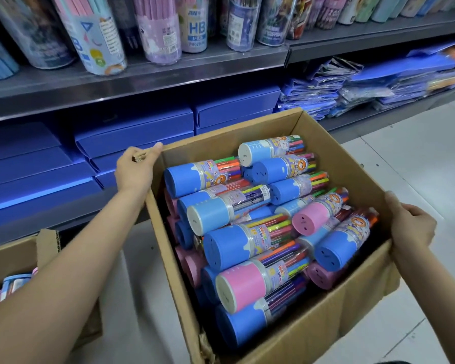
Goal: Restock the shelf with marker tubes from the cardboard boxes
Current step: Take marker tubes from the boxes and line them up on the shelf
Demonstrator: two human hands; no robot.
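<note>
Head view: gripping opposite rims of open brown cardboard box [352, 306], left hand [135, 170] curling over far-left corner, right hand [411, 227] clasping right edge. Lying piled between the fingers, blue- and pink-capped clear marker tubes [250, 248]. Crowding beyond left fingertips, blue flat boxes [132, 132] under grey metal shelf [142, 77].

Big open box [339, 306] on floor before shelf [142, 82], packed with tubes [247, 237] lying on sides, stacked in layers, caps mostly toward viewer. Caps blue, light blue, pink; clear bodies show coloured markers. Second box [45, 248] at left, apparently holding similar tubes, mostly hidden.
</note>
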